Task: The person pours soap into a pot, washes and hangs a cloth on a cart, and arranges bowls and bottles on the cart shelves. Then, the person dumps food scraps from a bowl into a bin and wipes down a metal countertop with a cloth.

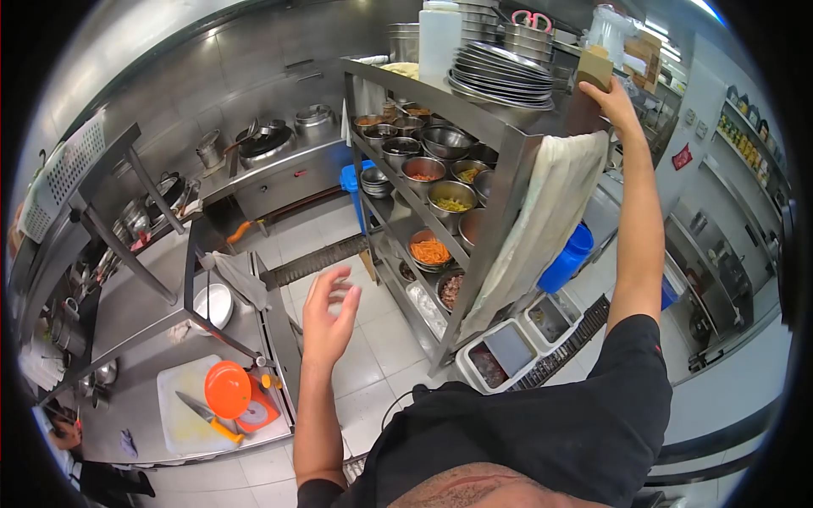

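**Right hand (pixel 611 103) closed on an upright carton; left hand (pixel 329 320) raised and holding nothing**

From my remote post I record the following. My right hand reaches out at full stretch, its thumb across the near face of a tan-and-brown carton (pixel 595 69) and its fingers at the far edge. The carton is at the end of the rack's top level; I cannot tell whether its base bears on the steel. My left hand hangs in mid-air above the tiled floor, its fingers loosely curled and the thumb apart from them.

Largest item: the steel rack (pixel 511 182), extending away from my right hand and standing to the right of my left hand. Next, the steel counter (pixel 127 389), to the left of my left hand. A pale towel (pixel 529 220) drapes over the rack end, just below my right hand. Lower still from that hand is a blue bin (pixel 569 256).

A white cutting board (pixel 182 381) lies on the counter, below and left of my left hand. Left of my right hand, on the rack top, I note a tilted stack of plates (pixel 501 78) and, beyond it, a white bottle (pixel 439 42).

Smaller articles: an orange scale (pixel 227 389) beside a knife (pixel 207 415) with an orange handle, both down-left of my left hand; orange strips (pixel 430 251) in a bowl, up-right of it.
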The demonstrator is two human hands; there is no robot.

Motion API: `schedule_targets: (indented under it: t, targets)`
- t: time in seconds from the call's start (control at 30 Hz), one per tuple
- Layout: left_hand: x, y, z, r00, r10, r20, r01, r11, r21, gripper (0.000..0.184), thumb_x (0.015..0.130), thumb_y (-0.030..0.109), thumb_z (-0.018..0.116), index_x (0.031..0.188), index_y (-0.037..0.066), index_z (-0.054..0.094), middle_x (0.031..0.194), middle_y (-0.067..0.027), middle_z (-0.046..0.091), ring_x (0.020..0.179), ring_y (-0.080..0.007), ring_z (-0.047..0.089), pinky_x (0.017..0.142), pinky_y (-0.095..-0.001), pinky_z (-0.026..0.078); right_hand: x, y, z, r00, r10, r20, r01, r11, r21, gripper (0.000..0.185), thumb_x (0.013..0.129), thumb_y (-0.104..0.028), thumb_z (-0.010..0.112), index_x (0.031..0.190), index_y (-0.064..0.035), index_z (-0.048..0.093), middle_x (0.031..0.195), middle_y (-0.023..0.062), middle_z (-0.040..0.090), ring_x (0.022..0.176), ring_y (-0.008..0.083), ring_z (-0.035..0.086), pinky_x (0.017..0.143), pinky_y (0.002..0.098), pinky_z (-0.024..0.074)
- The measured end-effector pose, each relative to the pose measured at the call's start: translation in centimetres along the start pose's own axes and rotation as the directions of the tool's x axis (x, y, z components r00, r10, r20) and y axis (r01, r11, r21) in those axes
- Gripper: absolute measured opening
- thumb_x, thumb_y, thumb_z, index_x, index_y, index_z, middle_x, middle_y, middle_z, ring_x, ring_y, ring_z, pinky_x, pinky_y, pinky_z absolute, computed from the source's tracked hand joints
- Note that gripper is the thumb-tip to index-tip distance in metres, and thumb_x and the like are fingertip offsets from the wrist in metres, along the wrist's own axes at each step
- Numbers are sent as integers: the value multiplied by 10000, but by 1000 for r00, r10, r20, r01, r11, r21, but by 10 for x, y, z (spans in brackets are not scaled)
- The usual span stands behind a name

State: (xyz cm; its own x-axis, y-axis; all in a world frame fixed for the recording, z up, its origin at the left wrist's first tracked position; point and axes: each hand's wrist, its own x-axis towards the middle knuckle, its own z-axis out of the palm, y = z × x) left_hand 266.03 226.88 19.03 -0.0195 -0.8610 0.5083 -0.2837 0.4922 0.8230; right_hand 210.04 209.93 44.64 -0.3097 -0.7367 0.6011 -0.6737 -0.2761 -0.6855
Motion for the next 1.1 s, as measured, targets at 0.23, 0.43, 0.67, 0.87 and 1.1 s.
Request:
schedule_targets:
  t: [0.23,0.43,0.67,0.87,1.1]
  targets:
    - [192,76,43,945,318,74,-311,946,-88,723,898,269,768,1478,42,402,1388,-204,561,1269,-287,571,1064,-405,470,20,7,-6,982,-158,-103,172,974,150,709,813,-500,804,1323,-59,582,1184,69,676,1061,186,634,849,352,506]
    - [412,99,114,977,185,104,-157,961,-228,1238,765,583,833,1589,-14,129,1548,-268,392,1439,-363,375,1197,-504,260,24,-34,-39,930,-275,-246,335,908,253,596,907,-420,740,1362,-68,583,1226,18,671,1084,126,620,914,269,443]
    - [467,122,160,938,263,227,-269,963,-5,786,766,577,821,1218,-38,635,1127,-142,693,1081,-238,650,970,-386,487,-23,-79,-47,870,-409,-274,470,856,216,839,855,-426,782,1495,-32,410,1342,105,596,1180,187,594,980,345,489]
    - [519,189,157,900,434,-48,-429,859,-278,689,771,379,867,1240,-54,607,1108,-140,706,918,-206,708,818,-343,577,-29,-61,-74,804,-484,-345,549,828,118,848,847,-398,799,1495,-10,415,1318,128,620,1195,201,593,1005,355,483]
    - [456,305,225,578,789,207,-713,612,-341,808,869,556,722,1332,-84,555,1191,-229,663,1106,-299,644,973,-429,496,-13,-13,-162,900,-316,-301,388,896,218,869,832,-466,797,1477,-15,430,1284,148,618,1142,224,615,914,369,528]
